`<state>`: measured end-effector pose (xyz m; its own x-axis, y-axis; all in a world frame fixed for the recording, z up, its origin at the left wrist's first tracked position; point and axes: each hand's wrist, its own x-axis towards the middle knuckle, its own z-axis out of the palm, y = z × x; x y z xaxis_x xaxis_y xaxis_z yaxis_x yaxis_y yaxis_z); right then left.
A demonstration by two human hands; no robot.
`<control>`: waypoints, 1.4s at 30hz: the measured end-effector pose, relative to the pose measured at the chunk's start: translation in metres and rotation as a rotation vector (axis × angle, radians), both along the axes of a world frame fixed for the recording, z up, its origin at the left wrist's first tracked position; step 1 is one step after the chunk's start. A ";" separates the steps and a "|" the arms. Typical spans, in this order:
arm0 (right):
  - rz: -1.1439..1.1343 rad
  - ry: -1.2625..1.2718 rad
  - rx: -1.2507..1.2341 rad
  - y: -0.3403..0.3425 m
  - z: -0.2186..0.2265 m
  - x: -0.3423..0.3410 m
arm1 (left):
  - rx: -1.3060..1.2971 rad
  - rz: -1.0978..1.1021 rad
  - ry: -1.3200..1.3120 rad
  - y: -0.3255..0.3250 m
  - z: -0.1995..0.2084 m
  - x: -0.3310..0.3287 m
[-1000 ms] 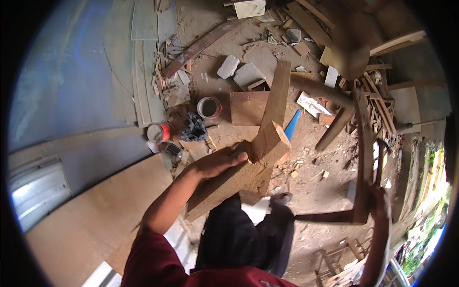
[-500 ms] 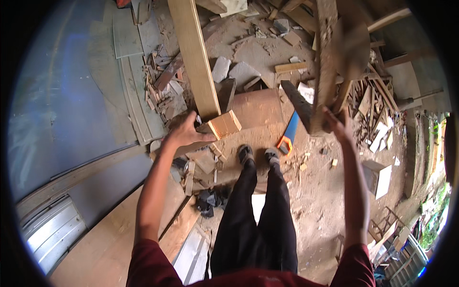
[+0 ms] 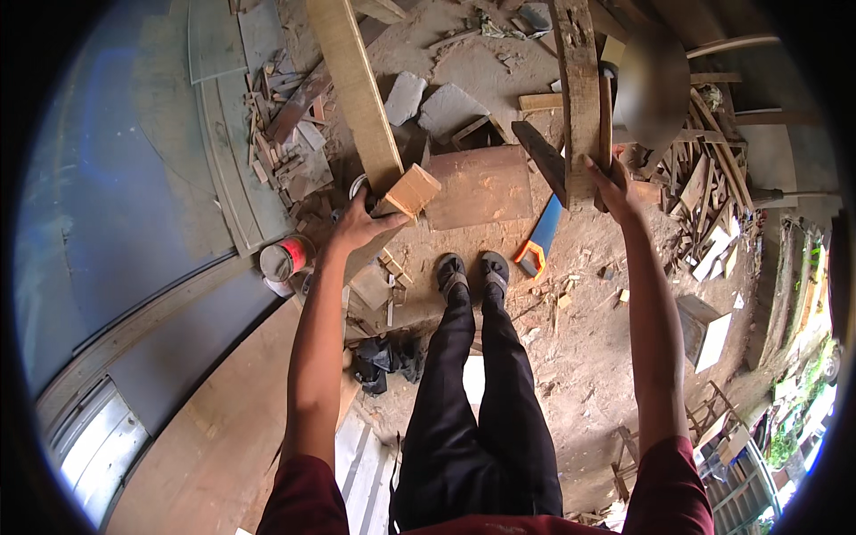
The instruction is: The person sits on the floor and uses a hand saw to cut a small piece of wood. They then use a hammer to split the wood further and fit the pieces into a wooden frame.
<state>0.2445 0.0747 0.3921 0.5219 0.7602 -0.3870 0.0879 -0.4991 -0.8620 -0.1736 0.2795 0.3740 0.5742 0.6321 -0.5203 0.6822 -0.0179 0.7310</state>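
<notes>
My left hand [image 3: 364, 223] is closed on a wooden piece whose squared end block [image 3: 415, 189] juts out by the thumb. A long pale plank [image 3: 361, 98] rises from just behind that hand; how the two pieces join is hidden. On the right, my right hand [image 3: 615, 190] grips the lower end of a rough upright wooden plank [image 3: 580, 94], its fingers partly behind the wood. A darker, slanting timber [image 3: 540, 159] meets this plank on its left side. Between the hands, on the ground, lies a handsaw [image 3: 542, 236] with a blue blade and orange handle.
A flat brown board [image 3: 477, 187] lies ahead of my feet. Scrap wood [image 3: 704, 178] is heaped at right, with broken slabs [image 3: 450, 111] farther off. A red-labelled can [image 3: 287, 259] stands at left near a large sheet [image 3: 134, 196]. A blurred patch covers part of the upper right.
The plank in my right hand has swung left and stands more upright, no longer smeared by motion. My left hand has risen slightly with its wooden piece. The red-labelled can has come into sight.
</notes>
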 end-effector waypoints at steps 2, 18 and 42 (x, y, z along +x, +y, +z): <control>0.012 -0.072 0.069 -0.005 -0.019 0.006 | 0.002 -0.002 -0.021 0.004 -0.001 0.003; 0.032 0.278 -0.331 -0.150 -0.063 -0.048 | -0.237 -0.084 0.078 -0.118 -0.055 -0.039; -0.472 0.669 -0.217 -0.288 -0.172 -0.114 | -0.373 -0.047 0.282 -0.214 -0.054 -0.127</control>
